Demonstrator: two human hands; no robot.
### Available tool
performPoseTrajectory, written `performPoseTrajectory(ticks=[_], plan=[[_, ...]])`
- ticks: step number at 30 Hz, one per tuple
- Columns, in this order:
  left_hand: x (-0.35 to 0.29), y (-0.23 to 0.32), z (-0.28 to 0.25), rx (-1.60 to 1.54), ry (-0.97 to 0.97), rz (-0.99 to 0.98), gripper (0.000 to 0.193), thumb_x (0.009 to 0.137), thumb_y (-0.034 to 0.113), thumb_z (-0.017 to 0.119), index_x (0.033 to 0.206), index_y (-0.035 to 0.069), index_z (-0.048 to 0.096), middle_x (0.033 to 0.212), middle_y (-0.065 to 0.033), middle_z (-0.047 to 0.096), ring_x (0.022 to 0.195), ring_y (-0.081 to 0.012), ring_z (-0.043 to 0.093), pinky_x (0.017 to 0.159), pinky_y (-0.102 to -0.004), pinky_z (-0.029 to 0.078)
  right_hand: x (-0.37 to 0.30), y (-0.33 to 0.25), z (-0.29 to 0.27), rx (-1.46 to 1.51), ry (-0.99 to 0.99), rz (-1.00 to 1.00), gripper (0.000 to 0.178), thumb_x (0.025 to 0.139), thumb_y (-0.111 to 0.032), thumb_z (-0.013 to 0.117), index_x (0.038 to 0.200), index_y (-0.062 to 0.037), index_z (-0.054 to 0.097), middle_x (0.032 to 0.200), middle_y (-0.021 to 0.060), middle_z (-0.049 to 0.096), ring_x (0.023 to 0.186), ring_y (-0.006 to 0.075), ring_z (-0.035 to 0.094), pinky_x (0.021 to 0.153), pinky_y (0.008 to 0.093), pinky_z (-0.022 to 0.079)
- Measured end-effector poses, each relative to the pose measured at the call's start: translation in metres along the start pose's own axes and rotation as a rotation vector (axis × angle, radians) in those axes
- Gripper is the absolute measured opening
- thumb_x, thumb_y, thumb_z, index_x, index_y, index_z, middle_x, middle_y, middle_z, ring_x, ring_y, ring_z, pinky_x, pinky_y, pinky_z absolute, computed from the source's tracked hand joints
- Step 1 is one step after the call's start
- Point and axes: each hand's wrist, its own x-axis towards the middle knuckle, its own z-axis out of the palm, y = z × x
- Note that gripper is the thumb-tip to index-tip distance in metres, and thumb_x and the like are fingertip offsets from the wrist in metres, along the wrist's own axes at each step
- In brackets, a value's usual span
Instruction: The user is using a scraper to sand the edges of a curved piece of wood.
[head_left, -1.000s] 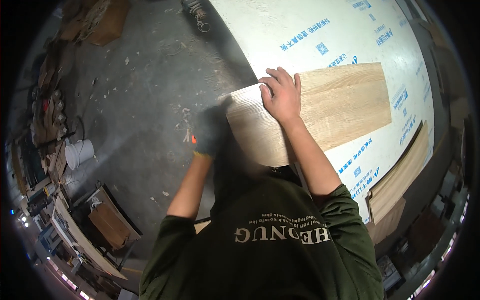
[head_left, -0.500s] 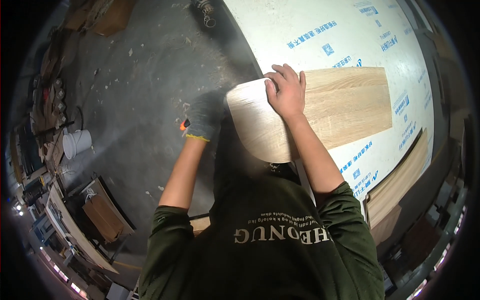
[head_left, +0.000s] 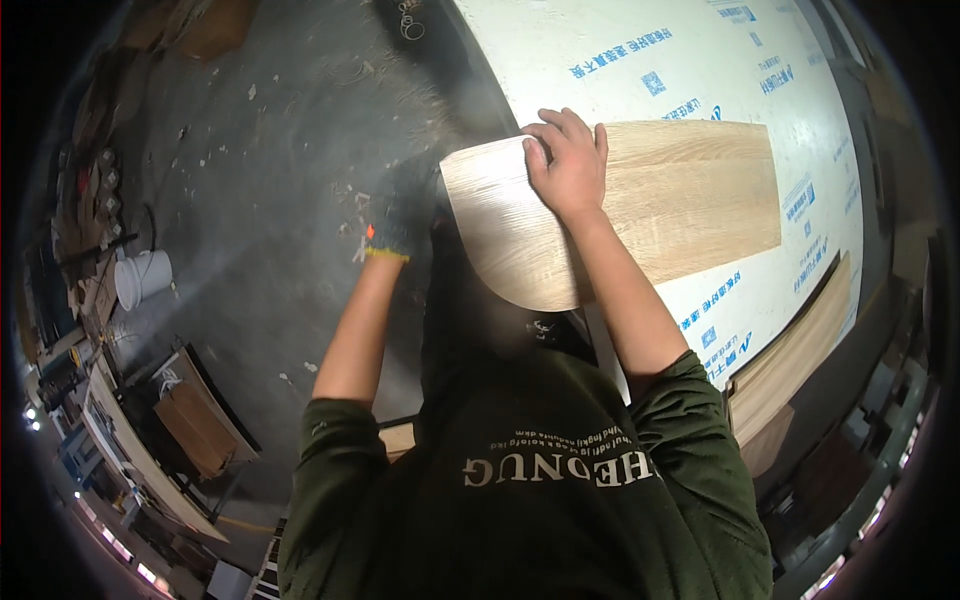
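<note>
A light wood-grain board [head_left: 690, 195] with a rounded left end lies across a large white sheet, its rounded end sticking out past the sheet's left edge. My bare right hand [head_left: 570, 170] bears down on the board near its far edge, thumb on the face and fingers curled toward that edge. Left of the rounded end is my left hand [head_left: 405, 220], in a dark glove with a yellow cuff. A small orange piece [head_left: 371, 232] shows at the glove's outer side. The gloved fingers seem closed in shadow near the board's edge, and what they hold is hidden.
The white sheet [head_left: 560, 60] with blue printing makes up the work surface. More wood-grain strips [head_left: 790, 345] lie at its near right edge. A white bucket [head_left: 143, 278] stands on the grey floor at left, close to panels and brown cardboard [head_left: 195, 430].
The board, both hands and the surroundings sit slightly higher and further left in the picture. My gloved hand is turned a little, showing less of the orange piece. My right hand keeps its place on the board.
</note>
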Motion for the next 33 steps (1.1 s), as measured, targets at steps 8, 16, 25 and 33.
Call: performPoseTrajectory(ticks=[8, 16, 25, 33], plan=[[-0.18, -0.001, 0.06, -0.073, -0.097, 0.178, 0.032, 0.095, 0.017, 0.044, 0.117, 0.005, 0.063, 0.11, -0.0169, 0.066, 0.104, -0.0326, 0.062, 0.093, -0.0407, 0.047, 0.004, 0.006, -0.004, 0.152, 0.054, 0.034, 0.026, 0.081, -0.025, 0.067, 0.107, -0.0189, 0.066, 0.126, 0.005, 0.058, 0.126, 0.0265, 0.047, 0.11, 0.0568, 0.025], [-0.086, 0.087, -0.002, -0.526, -0.173, -0.377, 0.038, 0.094, 0.02, 0.046, 0.127, 0.004, 0.056, 0.121, -0.0178, 0.062, 0.112, -0.0324, 0.059, 0.098, -0.0394, 0.045, 0.023, 0.118, -0.08, -0.144, -0.152, 0.129, 0.05, 0.079, -0.04, 0.069, 0.119, -0.0114, 0.059, 0.131, 0.0081, 0.052, 0.126, 0.0309, 0.045, 0.109, 0.0583, 0.024], [0.047, 0.004, -0.045, -0.399, -0.264, -0.169, 0.042, 0.089, 0.016, 0.053, 0.13, 0.007, 0.056, 0.122, -0.0154, 0.063, 0.112, -0.0303, 0.059, 0.099, -0.0375, 0.044, -0.035, 0.121, -0.08, -0.248, 0.07, 0.095, 0.064, 0.077, -0.04, 0.07, 0.128, -0.0071, 0.052, 0.121, 0.0198, 0.055, 0.117, 0.0369, 0.047, 0.1, 0.0522, 0.033], [0.116, -0.018, -0.061, -0.383, -0.3, -0.012, 0.045, 0.088, 0.024, 0.059, 0.13, 0.009, 0.058, 0.129, -0.016, 0.059, 0.114, -0.0324, 0.059, 0.101, -0.0351, 0.043, -0.048, 0.098, -0.074, -0.252, 0.08, 0.174, 0.066, 0.078, -0.039, 0.068, 0.134, -0.0094, 0.049, 0.133, 0.0193, 0.049, 0.127, 0.0349, 0.043, 0.104, 0.0574, 0.028]])
